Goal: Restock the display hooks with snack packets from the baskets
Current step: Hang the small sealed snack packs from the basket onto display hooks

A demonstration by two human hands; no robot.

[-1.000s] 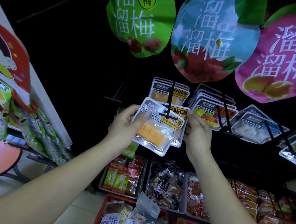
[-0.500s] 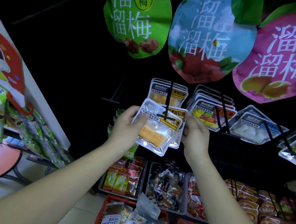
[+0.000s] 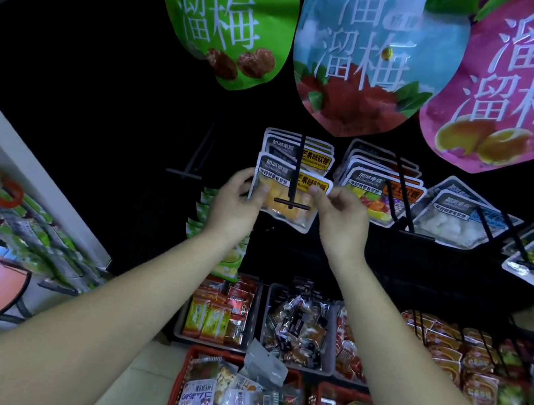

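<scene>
The mango candy pkt is up in the middle of the frame, right at the hook. The left hand grips the pkt's left edge, thumb on the front. The right hand pinches its top right corner. So both hands are closed on the same pkt.

The thin black rod runs down over the top of the pkt & its little cross bar sits in front of the yellow candy. It looks like the hole is on the rod, but I can't tell for sure b/c the hole is too small to see. More of the same pkts hang behind it, higher in the frame.

What could go wrong, I think:
- If the hole isn't all the way over the cross bar & the hands let go, the pkt prob drops. It would fall toward the gray trays or the red basket at the bottom of the frame.
- A hard push could rip the thin top strip at the hole.
- The pkt is slippery plastic & held only at its edges, so it could twist & hang crooked.
- The right hand is just beside the next row of pkts, so a bump might knock those loose.
</scene>
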